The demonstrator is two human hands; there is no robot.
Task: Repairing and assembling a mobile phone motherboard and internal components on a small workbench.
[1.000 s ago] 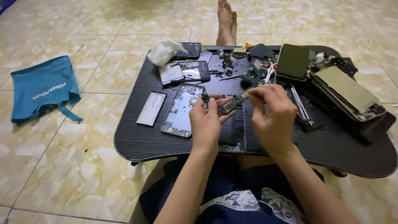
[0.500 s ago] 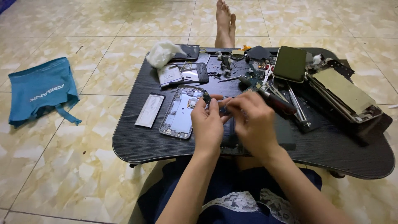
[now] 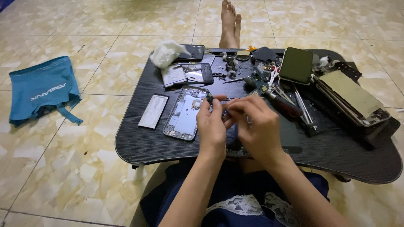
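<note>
Hands [image 3: 235, 126] together beside opened phone [image 3: 184, 113], white rectangular label [image 3: 153, 111] left

Table's [image 3: 139, 147] front-left bare; tools [image 3: 294, 103], phone parts [image 3: 235, 69] crowd back & right.

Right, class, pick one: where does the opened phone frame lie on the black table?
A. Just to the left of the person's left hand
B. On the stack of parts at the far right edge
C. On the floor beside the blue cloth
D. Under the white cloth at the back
A: the opened phone frame lies flat on the black table, right beside the left hand, between it and a white strip.
</note>
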